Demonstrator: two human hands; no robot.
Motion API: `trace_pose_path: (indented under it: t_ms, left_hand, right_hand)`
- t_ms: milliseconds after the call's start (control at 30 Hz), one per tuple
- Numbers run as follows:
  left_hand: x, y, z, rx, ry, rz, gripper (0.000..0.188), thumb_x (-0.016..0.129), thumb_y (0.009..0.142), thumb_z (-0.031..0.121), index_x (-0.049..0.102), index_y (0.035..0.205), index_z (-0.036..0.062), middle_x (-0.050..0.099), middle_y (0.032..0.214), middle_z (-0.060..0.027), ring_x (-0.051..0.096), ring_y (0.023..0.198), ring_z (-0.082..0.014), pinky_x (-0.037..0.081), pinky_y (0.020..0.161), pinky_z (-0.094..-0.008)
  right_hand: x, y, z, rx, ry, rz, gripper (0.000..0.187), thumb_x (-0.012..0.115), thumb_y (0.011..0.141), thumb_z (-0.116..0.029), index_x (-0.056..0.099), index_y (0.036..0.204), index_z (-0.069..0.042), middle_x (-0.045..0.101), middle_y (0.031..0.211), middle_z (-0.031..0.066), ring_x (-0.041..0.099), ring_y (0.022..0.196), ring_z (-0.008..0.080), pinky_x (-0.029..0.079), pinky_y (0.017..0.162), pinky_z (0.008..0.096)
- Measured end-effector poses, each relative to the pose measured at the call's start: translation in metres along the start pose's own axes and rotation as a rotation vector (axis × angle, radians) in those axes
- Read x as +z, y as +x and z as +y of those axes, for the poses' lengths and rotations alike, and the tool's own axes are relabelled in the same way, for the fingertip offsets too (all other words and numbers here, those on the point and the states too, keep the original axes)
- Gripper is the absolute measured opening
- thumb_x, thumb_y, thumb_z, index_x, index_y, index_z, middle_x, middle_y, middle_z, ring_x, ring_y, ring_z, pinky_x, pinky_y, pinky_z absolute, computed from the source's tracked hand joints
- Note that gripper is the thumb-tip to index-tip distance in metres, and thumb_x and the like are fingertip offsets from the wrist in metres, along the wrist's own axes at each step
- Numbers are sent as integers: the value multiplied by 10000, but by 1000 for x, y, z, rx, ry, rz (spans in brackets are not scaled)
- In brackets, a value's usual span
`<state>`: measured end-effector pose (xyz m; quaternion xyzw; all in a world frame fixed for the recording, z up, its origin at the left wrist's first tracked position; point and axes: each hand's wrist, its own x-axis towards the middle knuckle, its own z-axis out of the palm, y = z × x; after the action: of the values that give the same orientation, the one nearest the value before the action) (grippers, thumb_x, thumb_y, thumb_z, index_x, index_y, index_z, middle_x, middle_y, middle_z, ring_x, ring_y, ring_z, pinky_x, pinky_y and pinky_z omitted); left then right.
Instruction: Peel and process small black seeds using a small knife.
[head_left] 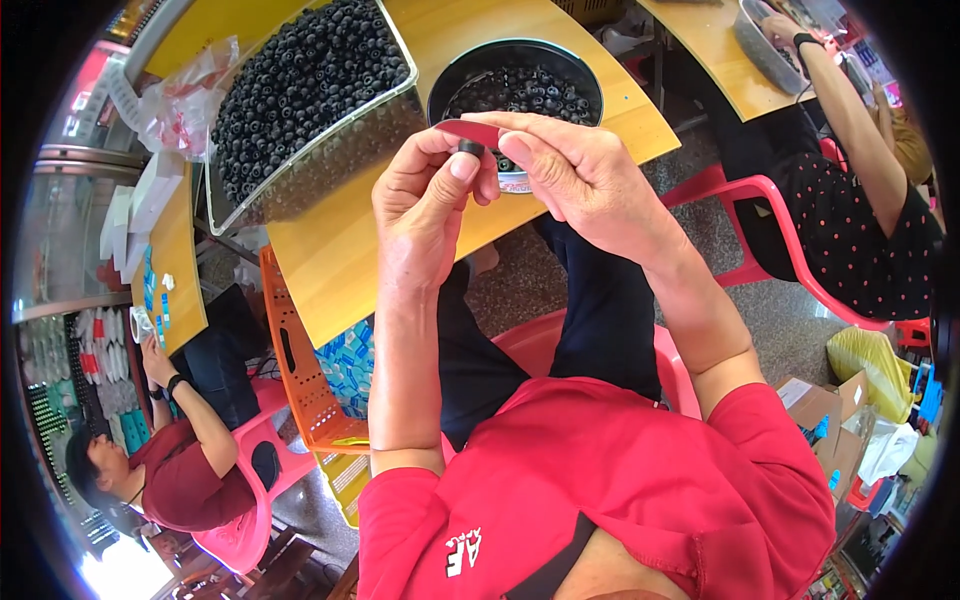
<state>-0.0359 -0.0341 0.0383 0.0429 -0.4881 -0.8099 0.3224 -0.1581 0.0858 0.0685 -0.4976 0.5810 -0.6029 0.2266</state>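
A small black round part [470, 147] is pinched between the thumb and fingers of my left hand [420, 200]. My right hand [590, 180] is closed on a thin red blade-like strip [468, 131], which lies across the top of the black part. Both hands meet over the front edge of the wooden table [340, 285]. Just beyond them stands a round black pan [445, 92], partly hidden by my fingers, with several black parts [540, 90] in it. A large clear bin [398, 118] heaped with similar small black ring-shaped parts [310, 95] stands to its left.
An orange crate [290, 355] with blue packets is left of my legs. Another person [180, 450] sits at the left by a table. At the right, a person's arm [850, 120] reaches into a clear container [765, 50]; a pink chair [765, 215] is between us.
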Motion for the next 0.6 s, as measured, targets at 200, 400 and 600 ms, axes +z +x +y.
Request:
trace_pose_path:
  t_ms: [200,400,600]
  left_hand:
    - [-5,0,-1,14,-9,-55,165,613,923,60,618,1074,-5,632,868,-82,587,738,-142,470,671,-261]
    - [-7,1,-2,-5,24,-46,153,608,923,57,622,1059,-9,622,888,-77,583,751,-145,464,675,-266]
    - [-17,0,-1,19,15,-135,159,613,917,57,618,1056,-21,621,913,-94,586,754,-159,462,678,-273]
  right_hand:
    - [-4,1,-8,93,90,-57,284,516,994,-160,607,1185,30,672,874,69,593,821,92,488,743,246]
    - [-2,0,-4,67,95,-72,277,513,993,-155,613,1178,26,680,898,93,620,859,117,496,781,268]
    - [-5,1,0,10,20,-80,276,521,991,-165,618,1191,-2,680,886,79,618,833,111,497,761,266]
